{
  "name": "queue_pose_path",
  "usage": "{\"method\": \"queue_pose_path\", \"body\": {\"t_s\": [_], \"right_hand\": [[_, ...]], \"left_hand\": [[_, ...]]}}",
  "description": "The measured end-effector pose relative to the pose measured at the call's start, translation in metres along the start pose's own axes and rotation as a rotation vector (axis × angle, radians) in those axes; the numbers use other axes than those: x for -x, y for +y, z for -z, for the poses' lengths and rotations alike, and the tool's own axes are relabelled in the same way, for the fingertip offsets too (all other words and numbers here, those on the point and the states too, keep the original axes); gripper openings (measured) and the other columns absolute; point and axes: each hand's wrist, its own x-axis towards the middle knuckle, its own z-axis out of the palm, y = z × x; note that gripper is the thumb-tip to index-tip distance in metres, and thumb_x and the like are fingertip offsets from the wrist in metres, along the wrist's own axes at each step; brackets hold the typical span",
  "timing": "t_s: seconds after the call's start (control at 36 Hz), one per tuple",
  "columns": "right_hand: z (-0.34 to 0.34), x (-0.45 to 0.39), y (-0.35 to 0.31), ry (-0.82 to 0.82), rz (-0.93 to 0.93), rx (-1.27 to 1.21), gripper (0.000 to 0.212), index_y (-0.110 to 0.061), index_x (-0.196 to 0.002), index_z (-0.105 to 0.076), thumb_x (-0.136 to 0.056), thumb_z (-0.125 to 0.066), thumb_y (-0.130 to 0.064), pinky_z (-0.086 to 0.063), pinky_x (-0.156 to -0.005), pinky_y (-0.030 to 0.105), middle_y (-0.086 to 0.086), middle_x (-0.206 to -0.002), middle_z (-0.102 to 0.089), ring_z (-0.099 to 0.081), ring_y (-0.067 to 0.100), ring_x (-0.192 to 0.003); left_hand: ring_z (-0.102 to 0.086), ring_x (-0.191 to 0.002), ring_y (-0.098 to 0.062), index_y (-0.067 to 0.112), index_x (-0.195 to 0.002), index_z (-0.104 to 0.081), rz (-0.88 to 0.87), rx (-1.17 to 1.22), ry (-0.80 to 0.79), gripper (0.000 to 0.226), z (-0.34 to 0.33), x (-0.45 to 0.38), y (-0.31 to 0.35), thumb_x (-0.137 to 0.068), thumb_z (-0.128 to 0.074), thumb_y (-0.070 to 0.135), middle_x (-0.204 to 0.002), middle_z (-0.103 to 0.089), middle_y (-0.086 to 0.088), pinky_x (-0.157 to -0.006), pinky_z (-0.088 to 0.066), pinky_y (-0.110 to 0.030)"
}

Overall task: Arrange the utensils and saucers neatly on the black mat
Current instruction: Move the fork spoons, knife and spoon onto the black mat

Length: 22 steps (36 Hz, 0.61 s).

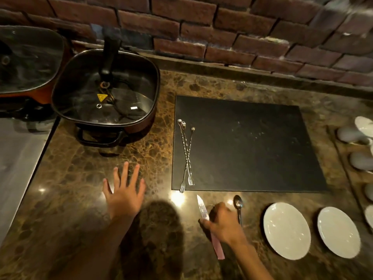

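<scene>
Hands: right hand (221,223) at lower centre of the head view, fingers curled down over the pink-handled knife (210,225), which lies on the counter; whether the grip is fully closed I cannot tell. Left hand (124,190) at lower left is spread flat and empty, holding nothing, just above or on the marble counter (101,164).
Knife: blade points up-frame toward the near edge of the black mat (248,146), handle trails toward the bottom edge.
Spoon: a small spoon (238,207) lies just right of the right hand, bowl up-frame, off the mat.
Cocktail forks: three twisted-stem forks (186,156) lie crossed along the mat's left edge — one tine end pokes past the near border.
Saucers: two white saucers (286,230) (339,231) sit at lower right, off the mat and apart from each other.
Step in hand: likely lifting the knife to carry it onto the mat.
Doing it well: take the handle only, keep fingers off the blade, lift clear before moving — then lay it parallel to the mat's side edge, clear of the crossed forks.
Risk: the hand is close to the spoon; a sideways sweep could nudge it.
Left to do: spoon and saucers to place, forks to uncross.
</scene>
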Motion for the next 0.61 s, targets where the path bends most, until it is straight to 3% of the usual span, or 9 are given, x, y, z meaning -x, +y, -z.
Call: {"method": "queue_pose_path", "body": {"t_s": [0.08,0.14,0.22,0.33,0.47,0.53,0.61], "right_hand": [[-0.01,0.014,0.009,-0.019,0.051,0.1,0.029,-0.019,-0.097,-0.052,-0.082,-0.065,-0.039,-0.051,-0.072,0.03,-0.001,-0.098,-0.061,-0.062,0.018,-0.087],[-0.014,0.02,0.013,0.003,0.082,0.115,0.015,-0.017,-0.096,-0.057,-0.087,-0.06,-0.029,-0.05,-0.071,0.027,0.002,-0.1,-0.064,-0.063,0.018,-0.087],[-0.018,0.027,0.016,0.015,0.071,0.085,0.011,-0.018,-0.091,-0.06,-0.088,-0.06,-0.028,-0.051,-0.069,0.025,0.0,-0.093,-0.066,-0.064,0.015,-0.08],[-0.014,0.029,0.024,0.011,0.024,0.052,0.014,-0.017,-0.08,-0.059,-0.079,-0.063,-0.031,-0.053,-0.067,0.026,-0.002,-0.08,-0.065,-0.062,0.012,-0.07],[0.006,0.012,0.028,0.075,0.014,-0.024,0.018,-0.028,-0.074,-0.053,-0.081,-0.069,-0.031,-0.045,-0.05,0.01,-0.011,-0.067,-0.062,-0.06,-0.001,-0.059],[0.018,-0.004,0.023,0.099,0.015,-0.059,0.023,-0.029,-0.07,-0.051,-0.082,-0.071,-0.028,-0.043,-0.05,0.006,-0.013,-0.064,-0.06,-0.059,-0.002,-0.056],[0.039,-0.036,0.01,0.16,0.022,-0.067,0.03,-0.025,-0.059,-0.049,-0.079,-0.072,-0.028,-0.039,-0.046,0.011,-0.013,-0.056,-0.053,-0.052,0.0,-0.051]], "left_hand": [[0.003,-0.157,-0.021,0.05,-0.154,0.013,0.019,0.007,-0.039,0.058,-0.005,-0.003,-0.001,-0.098,0.002,0.062,-0.169,0.004,0.01,-0.124,-0.003,-0.056],[0.008,-0.156,-0.021,0.05,-0.153,0.018,0.016,0.015,-0.036,0.059,-0.007,-0.002,0.0,-0.097,0.006,0.063,-0.168,0.01,0.012,-0.124,0.001,-0.056],[0.004,-0.156,-0.023,0.047,-0.156,0.011,-0.015,0.012,-0.036,0.06,-0.012,0.005,0.011,-0.099,0.002,0.064,-0.169,0.007,0.012,-0.122,0.004,-0.056],[-0.009,-0.155,-0.028,0.04,-0.16,-0.005,-0.067,-0.009,-0.052,0.063,-0.019,0.01,0.031,-0.101,-0.012,0.062,-0.17,-0.011,0.007,-0.121,-0.006,-0.061],[-0.018,-0.153,-0.034,0.037,-0.16,-0.012,-0.101,-0.045,-0.05,0.064,-0.016,0.01,0.037,-0.1,-0.01,0.062,-0.169,-0.015,0.003,-0.12,-0.005,-0.064],[-0.02,-0.153,-0.036,0.038,-0.159,-0.017,-0.146,-0.056,-0.054,0.063,-0.014,0.01,0.039,-0.101,-0.01,0.06,-0.169,-0.017,0.002,-0.12,-0.007,-0.064],[-0.023,-0.153,-0.034,0.037,-0.157,-0.027,-0.181,-0.055,-0.036,0.059,-0.011,0.008,0.042,-0.102,-0.019,0.054,-0.167,-0.024,0.001,-0.118,-0.016,-0.065]]}}
